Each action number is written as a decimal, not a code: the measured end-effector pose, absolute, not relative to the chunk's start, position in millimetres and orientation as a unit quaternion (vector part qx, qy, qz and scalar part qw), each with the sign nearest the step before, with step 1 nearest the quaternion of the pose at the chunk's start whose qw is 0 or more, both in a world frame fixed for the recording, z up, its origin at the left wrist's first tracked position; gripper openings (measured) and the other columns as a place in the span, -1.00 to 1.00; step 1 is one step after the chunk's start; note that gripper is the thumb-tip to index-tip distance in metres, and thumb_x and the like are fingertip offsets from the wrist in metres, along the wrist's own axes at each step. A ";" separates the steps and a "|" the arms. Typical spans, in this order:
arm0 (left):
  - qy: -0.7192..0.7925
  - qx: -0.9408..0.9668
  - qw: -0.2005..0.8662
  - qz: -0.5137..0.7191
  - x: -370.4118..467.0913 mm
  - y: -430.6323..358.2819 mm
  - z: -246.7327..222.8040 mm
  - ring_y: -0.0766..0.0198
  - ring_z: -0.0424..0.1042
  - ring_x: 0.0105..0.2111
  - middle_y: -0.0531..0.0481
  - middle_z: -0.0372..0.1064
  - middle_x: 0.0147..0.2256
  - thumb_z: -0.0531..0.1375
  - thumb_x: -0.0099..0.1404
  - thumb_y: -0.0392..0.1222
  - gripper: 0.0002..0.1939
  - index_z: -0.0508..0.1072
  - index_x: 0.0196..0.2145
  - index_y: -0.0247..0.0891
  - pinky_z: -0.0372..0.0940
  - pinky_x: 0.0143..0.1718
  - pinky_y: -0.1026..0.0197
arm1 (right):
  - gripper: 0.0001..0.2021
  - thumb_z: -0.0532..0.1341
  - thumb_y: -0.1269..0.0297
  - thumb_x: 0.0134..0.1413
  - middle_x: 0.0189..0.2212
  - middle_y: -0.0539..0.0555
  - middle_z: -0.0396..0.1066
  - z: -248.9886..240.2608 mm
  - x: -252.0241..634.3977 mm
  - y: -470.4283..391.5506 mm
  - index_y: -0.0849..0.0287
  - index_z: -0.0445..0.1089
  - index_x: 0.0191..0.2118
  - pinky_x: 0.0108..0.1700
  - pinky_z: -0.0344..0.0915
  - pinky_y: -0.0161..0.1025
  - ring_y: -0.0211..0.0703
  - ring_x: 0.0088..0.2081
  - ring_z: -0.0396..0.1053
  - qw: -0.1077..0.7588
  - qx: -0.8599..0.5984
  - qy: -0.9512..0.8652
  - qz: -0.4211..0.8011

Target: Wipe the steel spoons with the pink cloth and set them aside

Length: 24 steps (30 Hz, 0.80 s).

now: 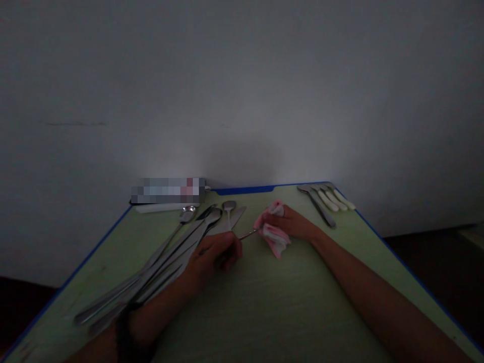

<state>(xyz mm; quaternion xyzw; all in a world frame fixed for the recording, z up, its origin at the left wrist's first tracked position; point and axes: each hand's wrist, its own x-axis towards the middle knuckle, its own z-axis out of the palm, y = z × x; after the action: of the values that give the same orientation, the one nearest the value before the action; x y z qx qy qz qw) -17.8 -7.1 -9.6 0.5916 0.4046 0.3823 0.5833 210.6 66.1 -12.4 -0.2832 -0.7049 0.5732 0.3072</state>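
Observation:
My left hand (217, 252) is closed around one end of a thin metal utensil (248, 234). A pink and white cloth (278, 239) wraps the utensil's other end, so its kind is hidden. Over the cloth, my right hand (289, 222) is closed, pinching it about the metal. Close to my left hand and partly under that arm lies a pile of metal cutlery: a long-handled spoon (187, 214), another spoon (214, 217), a small spoon (229, 205) and a knife blade (239, 216).
On the right, several utensils with white handles (328, 200) lie beside an all-metal utensil (321, 209). A blurred-out box (168, 191) sits at the back left. The green table (264, 312) has a blue edge and meets a pale wall (242, 101).

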 end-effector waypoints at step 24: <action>0.334 0.568 0.656 0.369 -11.5 2.9 -23.8 0.41 0.24 -0.62 -0.01 0.32 -0.35 -0.01 0.30 0.11 -0.58 0.28 -0.02 -0.18 0.00 -0.70 0.39 | -0.74 0.38 0.18 -0.23 -0.44 0.00 0.44 -22.4 199.8 76.2 0.21 0.41 -0.39 -0.30 0.28 -0.32 -0.30 -0.43 0.34 0.564 -0.309 -0.351 0.681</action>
<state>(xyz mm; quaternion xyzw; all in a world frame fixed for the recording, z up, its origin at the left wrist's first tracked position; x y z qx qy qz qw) -11.5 2.9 -23.8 0.5676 0.3335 0.3691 0.6561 199.8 76.2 -22.4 -0.3086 -0.3514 0.6810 0.5635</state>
